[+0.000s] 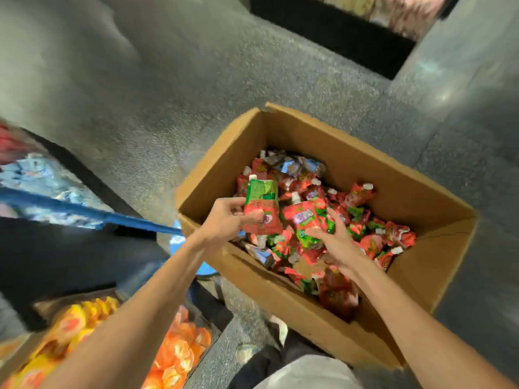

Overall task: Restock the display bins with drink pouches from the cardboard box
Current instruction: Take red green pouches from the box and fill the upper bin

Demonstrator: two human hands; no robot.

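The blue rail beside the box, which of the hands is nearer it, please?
Left. The left hand is just beyond the blue rail; the right hand is farther, inside the box.

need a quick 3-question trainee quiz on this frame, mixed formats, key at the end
1. Multiple choice: the left hand grips A) a red-and-green drink pouch with a white cap, B) a box flap, C) a blue bottle.
2. True or false: the right hand is outside the cardboard box.
3. Fill in: the packets at lower left, outside the box, are yellow and ____.
Key: 1 A. 2 False: it is inside the box, holding a second pouch. 3 orange.
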